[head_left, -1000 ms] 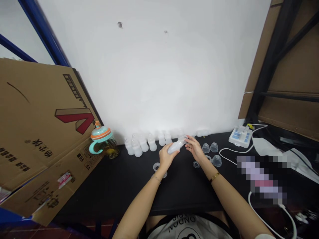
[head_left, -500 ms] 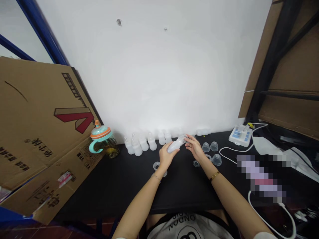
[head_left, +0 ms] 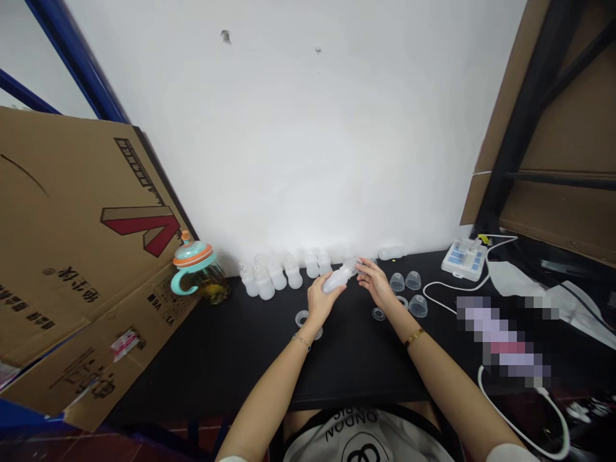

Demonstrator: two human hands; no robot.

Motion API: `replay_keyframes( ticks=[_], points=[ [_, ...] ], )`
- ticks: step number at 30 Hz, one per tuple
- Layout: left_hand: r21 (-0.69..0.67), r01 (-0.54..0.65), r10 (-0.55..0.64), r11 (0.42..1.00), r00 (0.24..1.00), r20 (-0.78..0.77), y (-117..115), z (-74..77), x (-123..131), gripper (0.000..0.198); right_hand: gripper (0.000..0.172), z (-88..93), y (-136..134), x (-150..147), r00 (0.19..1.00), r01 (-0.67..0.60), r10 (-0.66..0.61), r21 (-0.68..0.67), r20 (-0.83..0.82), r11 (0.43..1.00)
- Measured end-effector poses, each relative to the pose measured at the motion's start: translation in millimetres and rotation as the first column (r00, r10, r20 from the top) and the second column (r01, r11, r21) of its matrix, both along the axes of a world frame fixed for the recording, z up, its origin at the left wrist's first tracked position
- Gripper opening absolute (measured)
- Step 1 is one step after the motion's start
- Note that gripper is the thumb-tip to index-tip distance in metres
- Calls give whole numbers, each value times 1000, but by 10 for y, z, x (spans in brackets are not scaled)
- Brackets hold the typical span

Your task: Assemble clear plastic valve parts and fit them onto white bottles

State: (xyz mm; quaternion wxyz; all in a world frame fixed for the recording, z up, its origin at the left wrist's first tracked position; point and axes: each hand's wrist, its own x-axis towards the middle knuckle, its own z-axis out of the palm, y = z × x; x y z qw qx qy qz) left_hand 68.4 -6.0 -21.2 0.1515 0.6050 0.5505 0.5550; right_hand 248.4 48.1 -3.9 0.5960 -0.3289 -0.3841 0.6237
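Black tabletop [head_left: 231, 366] is butted against a plain white wall [head_left: 308, 141], which is marked by two small dark spots high up. A translucent white bottle [head_left: 338, 280] is held tilted just above the tabletop's far centre, neck end up and to the right.

Left hand [head_left: 319, 300]: fingers are wrapped around the bottle body. Right hand [head_left: 376, 285]: fingers are curled at the neck end, touching it; whether anything is pinched cannot be told, too small.

- A row of matching bottles [head_left: 278, 276] is stood upright along the wall; one more bottle [head_left: 392, 253] is laid on its side further right.
- Clear dome caps [head_left: 407, 282] and flat rings [head_left: 302, 318] are scattered near the hands.
- A teal-and-orange sippy cup [head_left: 196, 271] is set at the left, beside a large tilted cardboard box [head_left: 81, 256].
- A blue rack frame [head_left: 72, 58] is seen behind the box.
- A white unit with blue buttons [head_left: 462, 259] and a white cable [head_left: 445, 300] are laid at the right, under black shelving [head_left: 524, 122] backed with cardboard.
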Motion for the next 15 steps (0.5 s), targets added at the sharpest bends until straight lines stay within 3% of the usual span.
replay_keyframes(
  ticks=[15],
  points=[
    [-24,2,-2,1000,1000,3,6,-10,-1,50,39,-4,-6,3,1000,5,-5,-1,9,1000]
  ],
)
